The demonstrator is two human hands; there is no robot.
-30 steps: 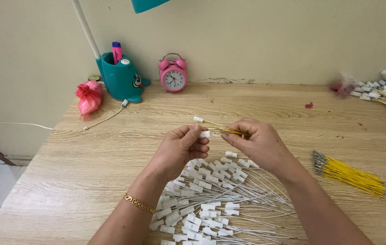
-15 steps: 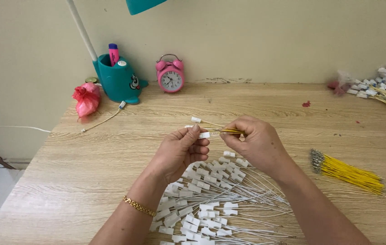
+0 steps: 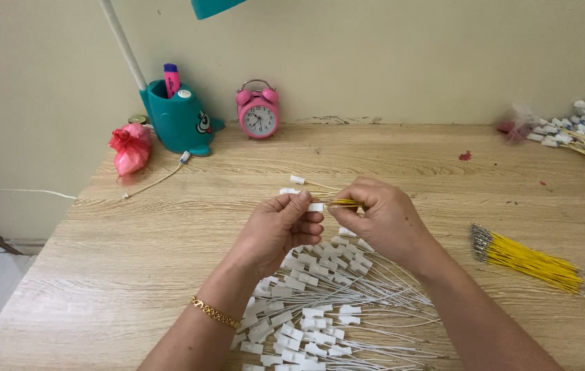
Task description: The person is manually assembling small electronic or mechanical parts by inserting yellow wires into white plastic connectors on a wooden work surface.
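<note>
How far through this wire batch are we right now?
Done, it seems: a heap of yellow wires with white connectors lies at the far right of the wooden table. In hand: the left hand pinches a white connector against the yellow wires gripped by the right hand. Left: a bundle of bare yellow wires at right, and a large pile of white-wired connectors under the hands.

Light: bright, even (soft shadows) | Glare: none | Focus: sharp, edges perhaps slightly bowed

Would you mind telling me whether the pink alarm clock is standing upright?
Upright: the pink alarm clock stands on its feet at the wall, bells on top.
</note>
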